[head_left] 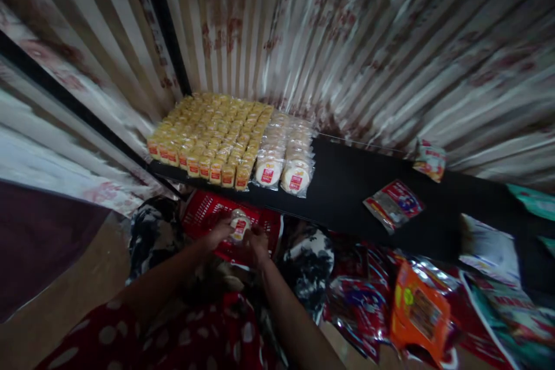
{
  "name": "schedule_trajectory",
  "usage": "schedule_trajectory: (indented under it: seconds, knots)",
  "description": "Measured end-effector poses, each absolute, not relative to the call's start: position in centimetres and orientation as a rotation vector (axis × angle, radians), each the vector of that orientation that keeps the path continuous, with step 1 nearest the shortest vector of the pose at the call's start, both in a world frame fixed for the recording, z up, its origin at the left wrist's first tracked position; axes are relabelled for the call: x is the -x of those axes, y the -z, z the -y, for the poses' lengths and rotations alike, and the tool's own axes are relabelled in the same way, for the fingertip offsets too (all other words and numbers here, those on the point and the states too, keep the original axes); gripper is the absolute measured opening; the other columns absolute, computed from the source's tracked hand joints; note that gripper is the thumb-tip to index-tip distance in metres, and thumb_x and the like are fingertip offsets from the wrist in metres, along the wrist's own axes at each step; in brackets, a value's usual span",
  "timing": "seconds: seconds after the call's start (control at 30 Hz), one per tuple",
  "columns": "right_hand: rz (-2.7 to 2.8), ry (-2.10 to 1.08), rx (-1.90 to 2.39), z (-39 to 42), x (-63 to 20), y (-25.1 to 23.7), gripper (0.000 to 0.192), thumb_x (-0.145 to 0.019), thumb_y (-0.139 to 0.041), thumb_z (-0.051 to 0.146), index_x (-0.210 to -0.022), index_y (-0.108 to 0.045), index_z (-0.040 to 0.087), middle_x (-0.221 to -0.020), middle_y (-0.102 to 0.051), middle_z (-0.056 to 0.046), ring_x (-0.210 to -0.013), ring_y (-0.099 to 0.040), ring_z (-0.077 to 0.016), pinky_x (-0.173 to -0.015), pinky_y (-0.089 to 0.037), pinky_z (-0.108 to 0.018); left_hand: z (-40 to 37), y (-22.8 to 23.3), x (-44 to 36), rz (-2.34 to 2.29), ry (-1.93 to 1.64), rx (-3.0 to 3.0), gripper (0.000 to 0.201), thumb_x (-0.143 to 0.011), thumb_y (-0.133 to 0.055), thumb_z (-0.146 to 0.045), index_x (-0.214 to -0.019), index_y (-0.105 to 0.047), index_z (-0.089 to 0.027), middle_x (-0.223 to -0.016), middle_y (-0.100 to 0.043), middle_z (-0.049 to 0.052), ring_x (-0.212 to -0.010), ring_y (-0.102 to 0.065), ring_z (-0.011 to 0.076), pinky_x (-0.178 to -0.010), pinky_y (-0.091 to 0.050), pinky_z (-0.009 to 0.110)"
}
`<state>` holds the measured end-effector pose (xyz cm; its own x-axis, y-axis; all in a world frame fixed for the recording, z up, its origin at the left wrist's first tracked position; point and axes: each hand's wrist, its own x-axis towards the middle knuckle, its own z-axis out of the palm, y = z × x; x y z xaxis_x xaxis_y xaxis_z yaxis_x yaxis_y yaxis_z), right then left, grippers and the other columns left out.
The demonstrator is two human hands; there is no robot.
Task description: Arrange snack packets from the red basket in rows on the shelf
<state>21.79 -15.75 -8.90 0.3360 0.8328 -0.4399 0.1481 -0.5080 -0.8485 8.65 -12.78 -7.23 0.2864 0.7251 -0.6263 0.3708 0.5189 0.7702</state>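
Observation:
A clear packet of round white crackers (240,226) with a red label is held between my two hands over a red plastic basket (203,211) in my lap. My left hand (221,232) grips its left side, and the fingers of my right hand (257,241) are closed at its right edge. On the black shelf ahead, two rows of similar white cracker packets (288,156) stand lined up. Beside them, to the left, many small yellow packs (212,133) are arranged in tight rows.
Further right on the black shelf (338,179) lie a red and clear packet (394,205), a small upright packet (429,160) and a white packet (489,250). Several red bags and an orange bag (420,312) crowd the floor at right. Striped curtain (347,40) hangs behind.

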Motion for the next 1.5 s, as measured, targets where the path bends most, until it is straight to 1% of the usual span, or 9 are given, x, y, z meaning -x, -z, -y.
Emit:
schedule_trajectory:
  seconds: [0.13, 0.23, 0.33, 0.5, 0.7, 0.8, 0.93, 1.17, 1.5]
  knots:
    - [0.956, -1.090, 1.999, 17.0, -22.5, 5.9, 0.036, -0.069, -0.055, 0.023, -0.105, -0.059, 0.018, -0.094, -0.068, -0.011, -0.087, -0.063, -0.0248, -0.078, -0.049, -0.038, 13.1, 4.8, -8.1, -1.236, -0.347, -1.049, 0.031, -0.073, -0.052, -0.015, -0.103, -0.061, -0.011, -0.092, -0.067, 0.009, -0.075, -0.064, 0.0166, -0.070, -0.050, 0.028]
    - [1.459, -0.742, 1.938, 18.0, -23.0, 2.9, 0.047, -0.070, -0.057, 0.017, -0.117, -0.057, 0.018, -0.122, -0.058, -0.013, -0.113, -0.051, -0.0290, -0.098, -0.039, -0.045, 12.6, 3.1, -8.1, -1.225, -0.184, -1.342, 0.025, -0.072, -0.047, -0.012, -0.091, -0.063, -0.010, -0.084, -0.066, 0.006, -0.071, -0.061, 0.0153, -0.066, -0.047, 0.025]
    - [1.886, -0.516, 1.670, 18.6, -23.4, 0.0, 0.052, -0.076, -0.051, 0.011, -0.127, -0.051, 0.019, -0.134, -0.049, -0.009, -0.123, -0.041, -0.0263, -0.104, -0.035, -0.044, 11.6, 0.9, -8.2, -1.171, -0.088, -1.524, 0.016, -0.066, -0.049, -0.009, -0.075, -0.063, -0.011, -0.071, -0.063, 0.002, -0.067, -0.056, 0.0137, -0.062, -0.043, 0.022]
    - [2.109, -0.534, 1.583, 18.5, -24.2, -3.5, 0.051, -0.080, -0.053, 0.014, -0.130, -0.048, 0.017, -0.117, -0.060, -0.011, -0.111, -0.051, -0.0227, -0.095, -0.044, -0.036, 10.0, -4.2, -9.1, -1.005, 0.095, -1.930, 0.009, -0.066, -0.058, -0.019, -0.070, -0.065, -0.015, -0.063, -0.061, -0.001, -0.059, -0.049, 0.0116, -0.056, -0.035, 0.020]
    - [1.939, -0.739, 1.674, 17.9, -26.9, -5.9, 0.048, -0.078, -0.060, 0.024, -0.126, -0.053, 0.018, -0.106, -0.065, -0.010, -0.098, -0.058, -0.0235, -0.087, -0.046, -0.035, 9.0, -8.7, -10.5, -0.939, 0.076, -2.090, 0.029, -0.076, -0.057, -0.037, -0.091, -0.068, -0.016, -0.085, -0.069, 0.003, -0.075, -0.059, 0.0154, -0.064, -0.041, 0.021]
    - [1.703, -0.865, 1.635, 17.4, -28.3, -6.0, 0.042, -0.077, -0.060, 0.028, -0.118, -0.060, 0.019, -0.107, -0.067, -0.009, -0.097, -0.060, -0.0217, -0.087, -0.045, -0.033, 8.5, -9.1, -11.5, -0.993, -0.088, -2.048, 0.029, -0.075, -0.058, -0.034, -0.096, -0.065, -0.015, -0.087, -0.068, 0.002, -0.077, -0.059, 0.0148, -0.066, -0.043, 0.021]
    - [1.309, -1.038, 1.572, 16.3, -29.2, -5.2, 0.032, -0.075, -0.058, 0.042, -0.093, -0.068, 0.018, -0.086, -0.071, -0.005, -0.078, -0.063, -0.0186, -0.072, -0.048, -0.029, 8.5, -9.7, -13.1, -1.083, -0.457, -1.959, 0.027, -0.079, -0.054, -0.026, -0.102, -0.061, -0.016, -0.092, -0.066, 0.004, -0.078, -0.060, 0.0136, -0.072, -0.048, 0.024]
    - [1.070, -0.937, 1.683, 13.6, -29.4, -4.9, 0.036, -0.072, -0.056, 0.049, -0.084, -0.067, 0.018, -0.075, -0.070, -0.003, -0.066, -0.061, -0.0168, -0.063, -0.046, -0.026, 10.8, -9.5, -14.8, -1.379, -1.002, -2.266, 0.033, -0.079, -0.045, -0.009, -0.107, -0.060, -0.017, -0.123, -0.051, 0.009, -0.117, -0.047, 0.0212, -0.102, -0.039, 0.039]
    - [1.239, -0.621, 2.053, 9.7, -28.6, -5.2, 0.034, -0.080, -0.050, 0.047, -0.094, -0.067, 0.021, -0.083, -0.070, -0.004, -0.072, -0.063, -0.0175, -0.060, -0.041, -0.024, 10.9, -6.9, -15.9, -1.466, -0.541, -2.341, 0.048, -0.075, -0.042, -0.005, -0.122, -0.054, -0.010, -0.141, -0.039, 0.013, -0.129, -0.036, 0.0254, -0.109, -0.033, 0.040]
